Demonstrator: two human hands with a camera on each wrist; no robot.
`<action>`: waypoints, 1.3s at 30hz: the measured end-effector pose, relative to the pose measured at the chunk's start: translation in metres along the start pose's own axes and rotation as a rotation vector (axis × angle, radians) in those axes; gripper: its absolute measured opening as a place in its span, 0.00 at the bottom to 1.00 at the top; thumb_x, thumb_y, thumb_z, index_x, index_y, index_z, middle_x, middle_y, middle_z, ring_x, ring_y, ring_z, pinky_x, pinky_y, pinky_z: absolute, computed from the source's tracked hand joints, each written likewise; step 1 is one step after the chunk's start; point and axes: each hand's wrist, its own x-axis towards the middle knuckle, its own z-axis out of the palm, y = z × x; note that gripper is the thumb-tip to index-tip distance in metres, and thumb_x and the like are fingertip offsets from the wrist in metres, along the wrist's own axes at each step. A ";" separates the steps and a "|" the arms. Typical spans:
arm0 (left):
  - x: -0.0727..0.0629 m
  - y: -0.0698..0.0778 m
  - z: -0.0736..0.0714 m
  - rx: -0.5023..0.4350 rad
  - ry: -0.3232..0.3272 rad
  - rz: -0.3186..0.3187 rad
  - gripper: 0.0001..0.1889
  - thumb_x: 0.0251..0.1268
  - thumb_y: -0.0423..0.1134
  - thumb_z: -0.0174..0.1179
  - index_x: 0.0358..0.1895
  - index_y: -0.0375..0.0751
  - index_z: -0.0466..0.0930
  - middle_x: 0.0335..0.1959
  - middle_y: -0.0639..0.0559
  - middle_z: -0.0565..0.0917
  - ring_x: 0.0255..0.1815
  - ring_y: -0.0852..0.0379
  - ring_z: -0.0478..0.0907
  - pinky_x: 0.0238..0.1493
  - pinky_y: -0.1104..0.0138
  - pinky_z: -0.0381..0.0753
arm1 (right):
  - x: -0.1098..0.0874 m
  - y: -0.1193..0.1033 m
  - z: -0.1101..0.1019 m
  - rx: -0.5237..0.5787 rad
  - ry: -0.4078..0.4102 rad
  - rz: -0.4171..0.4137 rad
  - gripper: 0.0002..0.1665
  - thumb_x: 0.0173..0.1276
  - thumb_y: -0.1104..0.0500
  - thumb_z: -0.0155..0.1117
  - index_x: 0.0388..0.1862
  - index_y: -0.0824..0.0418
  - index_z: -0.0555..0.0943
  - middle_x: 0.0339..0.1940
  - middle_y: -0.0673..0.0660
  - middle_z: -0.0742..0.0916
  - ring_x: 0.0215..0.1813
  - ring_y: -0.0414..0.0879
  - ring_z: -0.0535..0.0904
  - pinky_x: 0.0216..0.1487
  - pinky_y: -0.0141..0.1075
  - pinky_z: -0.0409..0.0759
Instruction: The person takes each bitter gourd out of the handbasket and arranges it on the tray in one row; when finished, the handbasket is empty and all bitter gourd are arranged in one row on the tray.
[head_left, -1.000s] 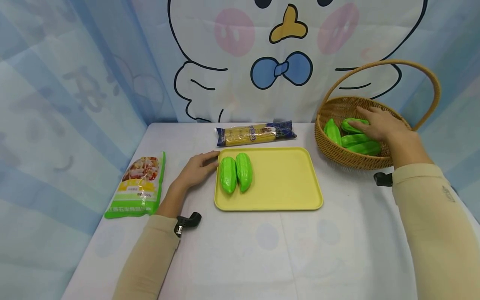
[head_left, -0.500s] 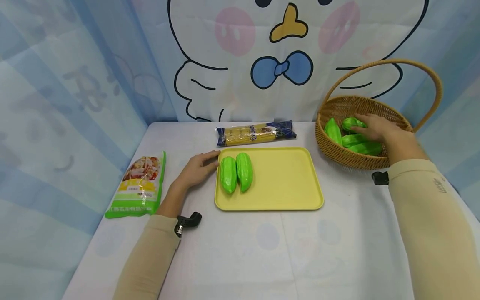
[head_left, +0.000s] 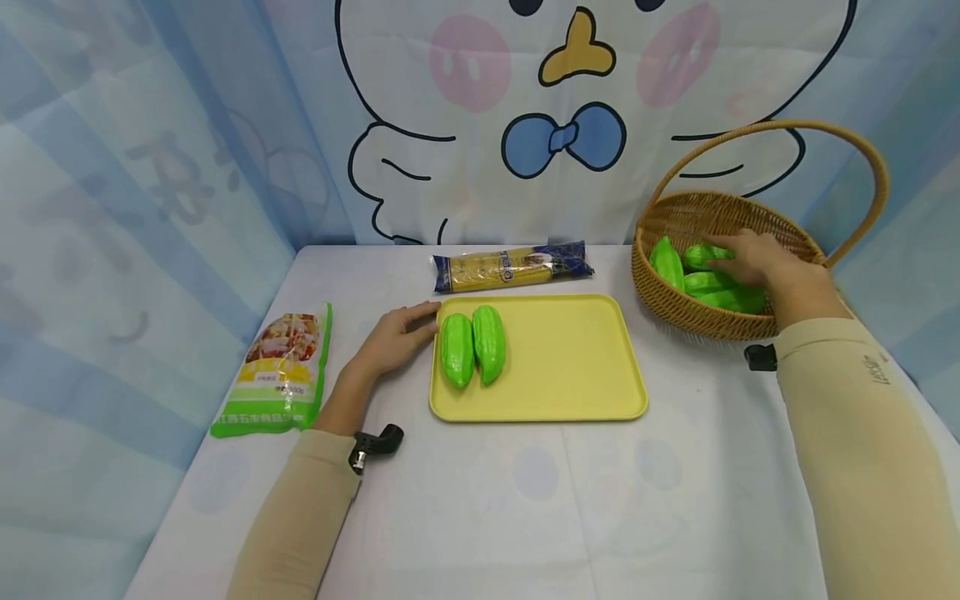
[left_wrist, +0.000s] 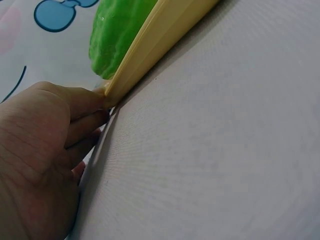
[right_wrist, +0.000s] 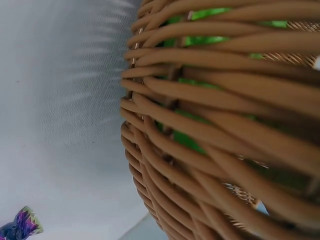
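My right hand (head_left: 761, 257) reaches into the wicker basket (head_left: 678, 321) and grips the right end of a green, ridged bitter melon (head_left: 699, 255) between thumb and fingers. Several more bitter melons lie around it, such as one (head_left: 666, 262) along the left wall. In the right wrist view the basket's weave (right_wrist: 210, 110) hides this hand. Two bitter melons, one outer (head_left: 457, 350) and one inner (head_left: 489, 344), lie side by side at the left of the yellow tray (head_left: 566, 358). With extended fingers, my left hand (head_left: 397, 337) touches the tray's left rim (left_wrist: 145, 55).
Behind the tray lies a long packet of pasta (head_left: 513, 267). A green and white food pouch (head_left: 276, 371) rests at the table's left side. The basket's tall handle (head_left: 806, 125) arches over its opening. A printed curtain (head_left: 480, 192) hangs behind the white-covered table (head_left: 487, 500).
My right hand has drawn slightly back and closed its fingers around the bitter melon, which has shifted a little in the basket. The left hand keeps its place at the tray.
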 end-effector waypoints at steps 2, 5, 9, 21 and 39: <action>0.000 0.000 0.000 -0.002 0.001 -0.001 0.25 0.81 0.48 0.56 0.76 0.49 0.72 0.80 0.46 0.68 0.83 0.46 0.61 0.86 0.48 0.52 | 0.000 0.000 0.000 0.028 -0.011 0.005 0.39 0.86 0.46 0.46 0.85 0.64 0.50 0.73 0.86 0.56 0.71 0.87 0.54 0.70 0.78 0.58; 0.001 0.000 0.001 -0.003 0.001 0.000 0.25 0.81 0.48 0.56 0.76 0.50 0.72 0.80 0.47 0.68 0.83 0.46 0.61 0.86 0.48 0.52 | 0.000 0.001 0.001 0.050 -0.013 -0.006 0.38 0.86 0.49 0.48 0.84 0.66 0.53 0.72 0.86 0.57 0.72 0.83 0.56 0.68 0.75 0.63; 0.000 0.001 0.000 -0.003 -0.001 0.005 0.25 0.81 0.48 0.56 0.77 0.50 0.72 0.80 0.47 0.68 0.83 0.46 0.61 0.86 0.48 0.52 | 0.000 0.002 0.001 0.015 0.000 -0.027 0.33 0.84 0.53 0.51 0.80 0.68 0.61 0.72 0.85 0.62 0.73 0.82 0.58 0.67 0.73 0.65; 0.000 0.001 -0.001 0.002 -0.002 0.012 0.26 0.81 0.47 0.56 0.77 0.48 0.71 0.80 0.46 0.69 0.83 0.46 0.61 0.86 0.48 0.50 | -0.003 0.000 0.001 -0.048 -0.007 -0.016 0.31 0.82 0.56 0.54 0.79 0.64 0.66 0.73 0.84 0.67 0.68 0.80 0.67 0.61 0.67 0.74; -0.001 0.000 0.001 -0.014 0.001 -0.006 0.25 0.81 0.48 0.55 0.77 0.50 0.72 0.80 0.47 0.68 0.84 0.47 0.60 0.86 0.48 0.49 | -0.006 0.000 -0.004 0.037 0.009 0.021 0.32 0.83 0.51 0.55 0.79 0.61 0.66 0.73 0.85 0.65 0.53 0.68 0.76 0.49 0.58 0.76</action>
